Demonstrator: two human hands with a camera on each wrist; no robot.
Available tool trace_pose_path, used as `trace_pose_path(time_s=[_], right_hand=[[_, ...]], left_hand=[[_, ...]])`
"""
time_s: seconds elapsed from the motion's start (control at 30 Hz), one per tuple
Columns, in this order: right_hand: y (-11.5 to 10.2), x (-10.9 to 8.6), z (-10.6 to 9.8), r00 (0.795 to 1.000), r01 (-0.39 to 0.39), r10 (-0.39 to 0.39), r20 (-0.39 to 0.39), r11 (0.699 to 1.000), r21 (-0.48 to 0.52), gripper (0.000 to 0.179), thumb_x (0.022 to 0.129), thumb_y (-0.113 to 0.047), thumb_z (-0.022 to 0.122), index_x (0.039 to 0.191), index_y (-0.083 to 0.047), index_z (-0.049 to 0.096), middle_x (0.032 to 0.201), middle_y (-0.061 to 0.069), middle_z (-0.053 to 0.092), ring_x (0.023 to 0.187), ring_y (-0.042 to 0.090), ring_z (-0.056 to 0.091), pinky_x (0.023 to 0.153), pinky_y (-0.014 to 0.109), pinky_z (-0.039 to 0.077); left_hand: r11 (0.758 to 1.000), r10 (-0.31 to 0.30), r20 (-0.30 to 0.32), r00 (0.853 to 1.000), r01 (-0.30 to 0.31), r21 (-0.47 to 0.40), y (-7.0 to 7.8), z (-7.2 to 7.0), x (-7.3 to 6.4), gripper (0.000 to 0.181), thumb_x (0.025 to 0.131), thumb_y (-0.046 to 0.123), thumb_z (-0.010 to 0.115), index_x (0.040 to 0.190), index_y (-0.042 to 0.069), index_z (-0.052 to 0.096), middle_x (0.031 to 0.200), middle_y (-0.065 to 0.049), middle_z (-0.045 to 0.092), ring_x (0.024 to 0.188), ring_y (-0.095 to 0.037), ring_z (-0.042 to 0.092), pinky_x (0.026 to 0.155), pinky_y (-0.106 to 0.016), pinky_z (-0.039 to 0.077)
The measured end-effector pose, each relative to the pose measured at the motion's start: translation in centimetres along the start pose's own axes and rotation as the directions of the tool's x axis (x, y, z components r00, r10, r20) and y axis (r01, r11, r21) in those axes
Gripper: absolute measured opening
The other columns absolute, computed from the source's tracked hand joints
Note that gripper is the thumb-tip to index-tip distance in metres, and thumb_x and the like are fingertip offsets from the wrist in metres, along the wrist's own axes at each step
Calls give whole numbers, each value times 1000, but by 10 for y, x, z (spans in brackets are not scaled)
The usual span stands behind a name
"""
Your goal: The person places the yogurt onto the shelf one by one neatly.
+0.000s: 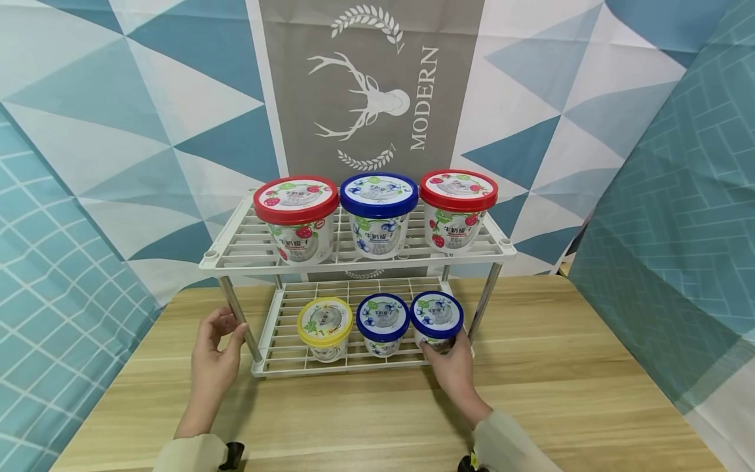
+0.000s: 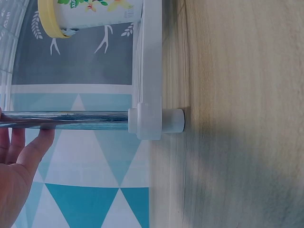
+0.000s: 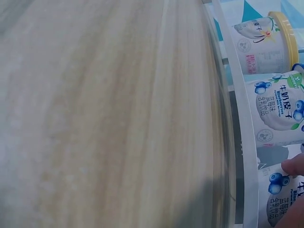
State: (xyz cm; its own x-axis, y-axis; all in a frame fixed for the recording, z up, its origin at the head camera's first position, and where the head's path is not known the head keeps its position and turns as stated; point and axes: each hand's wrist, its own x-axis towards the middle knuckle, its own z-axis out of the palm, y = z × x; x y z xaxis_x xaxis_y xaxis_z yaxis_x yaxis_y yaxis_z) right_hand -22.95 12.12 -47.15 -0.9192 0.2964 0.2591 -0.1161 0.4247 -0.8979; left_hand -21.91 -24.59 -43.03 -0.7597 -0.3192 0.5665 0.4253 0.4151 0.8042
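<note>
On the lower tier of a white two-tier rack [image 1: 354,267], my right hand [image 1: 454,370] grips a blue-lidded blueberry dairy cup [image 1: 437,314] at the right end. Its thumb presses the cup's left side, and the other fingers are partly hidden. Just left of it stands a matching blue-lidded cup [image 1: 383,318], then a yellow-lidded cup [image 1: 325,321]; all are upright. My left hand [image 1: 217,354] is at the rack's left front post [image 1: 240,314], fingers loosely bent. In the left wrist view, its fingertips [image 2: 46,135] are right at the metal post [image 2: 85,119].
Two larger red-lidded tubs [image 1: 296,219] [image 1: 457,210] flank a blue-lidded tub [image 1: 379,216] on the upper tier, above the right hand. A patterned cloth [image 1: 366,98] hangs behind the rack. The wooden table [image 1: 354,419] extends in front and to both sides.
</note>
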Motion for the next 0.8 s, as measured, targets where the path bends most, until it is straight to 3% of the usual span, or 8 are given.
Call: trace_pose_path(time_s=[0.37,0.6,0.73,0.8], right_hand=[[4,-14,-11,998,-33,30,57,997,63,67,79,-4,71,133,13,35,130,32,45,123,42,45,106,48,39],[-2,-24,-35,982,-117,114,149,993,17,62,86,-17,66,136,3,36,133,26,45,122,40,46,105,49,39],[-7,-27,-51,986,-85,85,141,996,-5,58,89,-21,63,136,1,37,133,23,47,121,39,48,103,51,40],[-10,-28,-58,991,-36,40,128,999,-28,57,91,-23,61,136,0,37,134,23,47,121,38,47,102,52,40]], left_hand=[[1000,4,-17,1000,-4,5,5,-3,-3,34,85,-12,57,118,-8,47,93,14,48,85,3,52,66,-4,49],[999,-10,-32,999,11,48,6,-3,-6,36,85,-10,59,120,-6,48,95,17,49,86,6,52,66,-2,47],[996,-40,-44,998,43,84,12,-5,-10,38,86,-7,59,123,-4,48,99,16,51,91,8,52,73,0,45],[988,-83,-53,995,89,126,17,-6,-14,39,88,-2,59,125,-2,47,103,13,52,96,6,51,79,-1,44]])
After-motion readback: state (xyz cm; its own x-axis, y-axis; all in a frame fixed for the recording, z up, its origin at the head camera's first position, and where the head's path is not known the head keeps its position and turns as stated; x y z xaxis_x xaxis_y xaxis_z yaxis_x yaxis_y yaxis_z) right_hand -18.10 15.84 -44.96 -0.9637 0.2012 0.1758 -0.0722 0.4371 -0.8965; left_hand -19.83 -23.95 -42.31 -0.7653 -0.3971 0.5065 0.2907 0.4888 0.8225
